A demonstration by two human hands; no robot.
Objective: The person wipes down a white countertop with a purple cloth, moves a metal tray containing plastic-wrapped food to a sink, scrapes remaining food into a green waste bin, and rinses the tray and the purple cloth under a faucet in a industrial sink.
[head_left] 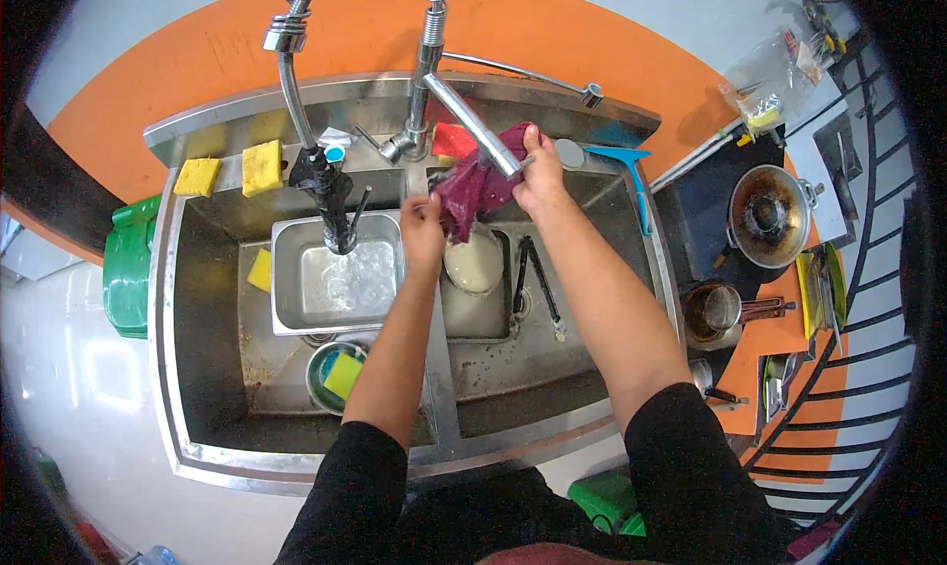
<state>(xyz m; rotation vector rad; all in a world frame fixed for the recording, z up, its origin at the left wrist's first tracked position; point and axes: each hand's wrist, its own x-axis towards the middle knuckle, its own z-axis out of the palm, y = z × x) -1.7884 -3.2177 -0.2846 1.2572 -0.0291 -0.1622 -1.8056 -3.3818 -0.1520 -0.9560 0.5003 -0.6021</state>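
A wet maroon cloth is stretched between my two hands under the end of the metal faucet spout. My left hand is closed on its lower left edge. My right hand pinches the cloth's upper right part, thumb up, beside the spout tip. Below the cloth, in the right basin, a round pale vessel sits in a rectangular metal tray, partly covered by the cloth. Left of my left forearm, a steel pan with water stands in the left basin.
A spray hose hangs over the steel pan. Yellow sponges and a blue squeegee lie on the sink's ledge. A bowl with a sponge stands in the left basin. At right are a wok and a saucepan.
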